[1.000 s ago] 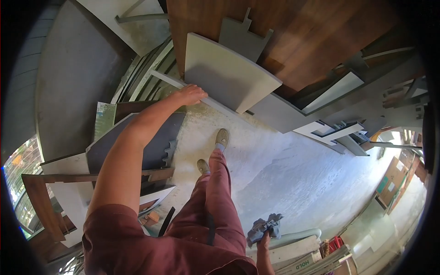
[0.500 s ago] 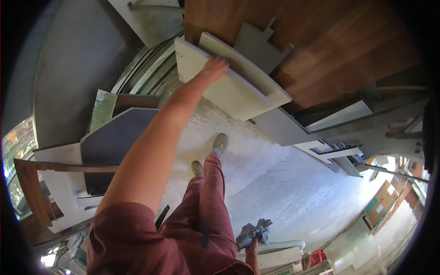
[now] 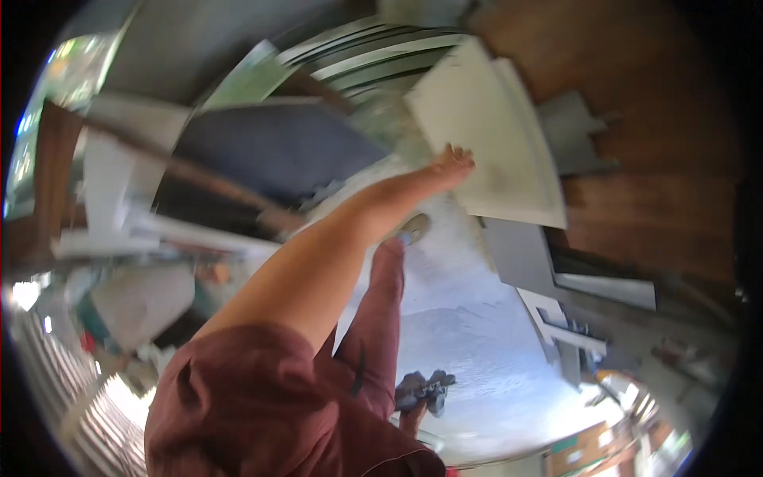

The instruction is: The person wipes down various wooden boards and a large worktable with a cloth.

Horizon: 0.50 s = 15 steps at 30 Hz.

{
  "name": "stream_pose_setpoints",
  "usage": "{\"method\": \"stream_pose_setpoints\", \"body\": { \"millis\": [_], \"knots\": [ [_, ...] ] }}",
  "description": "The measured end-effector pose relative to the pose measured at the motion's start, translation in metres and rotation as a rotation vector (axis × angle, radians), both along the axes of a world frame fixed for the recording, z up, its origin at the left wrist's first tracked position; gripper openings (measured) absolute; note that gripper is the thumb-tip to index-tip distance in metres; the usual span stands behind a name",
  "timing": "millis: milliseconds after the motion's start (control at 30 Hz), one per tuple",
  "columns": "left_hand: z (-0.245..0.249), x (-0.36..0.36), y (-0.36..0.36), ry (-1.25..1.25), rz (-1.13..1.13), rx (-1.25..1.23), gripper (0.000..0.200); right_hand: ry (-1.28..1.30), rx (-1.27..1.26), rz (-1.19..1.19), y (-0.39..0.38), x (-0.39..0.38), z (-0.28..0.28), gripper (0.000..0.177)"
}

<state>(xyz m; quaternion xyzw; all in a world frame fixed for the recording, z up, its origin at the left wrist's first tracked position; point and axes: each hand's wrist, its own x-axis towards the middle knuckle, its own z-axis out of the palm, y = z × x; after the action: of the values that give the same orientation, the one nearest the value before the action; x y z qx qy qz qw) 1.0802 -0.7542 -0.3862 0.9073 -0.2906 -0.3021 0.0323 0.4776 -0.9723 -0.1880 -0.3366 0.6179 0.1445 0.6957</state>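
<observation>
My left hand (image 3: 456, 162) reaches forward in front of a cream-white panel (image 3: 493, 135) that leans upright against other boards. Its fingers look loosely apart and hold nothing; blur hides whether they touch the panel's face. Low in the view, my right hand (image 3: 412, 420) is closed around a crumpled dark grey cloth (image 3: 425, 389). A second pale panel (image 3: 524, 119) stands just behind the first one.
A large brown wood board (image 3: 652, 103) and a grey cut piece (image 3: 568, 131) stand behind the panels. A dark blue-grey board (image 3: 270, 151) leans at left, beside a brown frame (image 3: 60, 159). My shoe (image 3: 416, 229) is on the pale floor (image 3: 469, 334).
My left hand has come off the panel's top edge and now hangs before its face. The view has turned, shifting the panels rightward. My right hand still holds the cloth.
</observation>
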Motion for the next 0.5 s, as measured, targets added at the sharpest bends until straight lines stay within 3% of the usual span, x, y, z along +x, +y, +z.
{"method": "stream_pose_setpoints", "body": {
  "millis": [67, 133, 233, 433, 500],
  "knots": [
    [0.013, -0.07, 0.04, 0.306, 0.181, 0.001, 0.023, 0.047, 0.052, 0.16, -0.038, -0.006, 0.018, 0.057],
    [0.034, -0.158, 0.086, 0.386, 0.464, 0.002, 0.019, 0.071, 0.09, 0.313, -0.07, -0.002, 0.027, 0.056],
    [0.064, -0.275, 0.16, 0.583, 0.683, 0.143, 0.023, 0.053, 0.086, 0.49, -0.083, 0.017, 0.026, 0.055],
    [0.131, -0.435, 0.25, 0.613, 1.02, 0.113, 0.023, -0.077, -0.039, 0.745, -0.067, 0.068, 0.013, 0.053],
    [0.148, -0.485, 0.268, 0.529, 1.274, 0.1, 0.023, -0.133, -0.079, 0.844, -0.05, 0.086, 0.007, 0.053]
  ]
}}
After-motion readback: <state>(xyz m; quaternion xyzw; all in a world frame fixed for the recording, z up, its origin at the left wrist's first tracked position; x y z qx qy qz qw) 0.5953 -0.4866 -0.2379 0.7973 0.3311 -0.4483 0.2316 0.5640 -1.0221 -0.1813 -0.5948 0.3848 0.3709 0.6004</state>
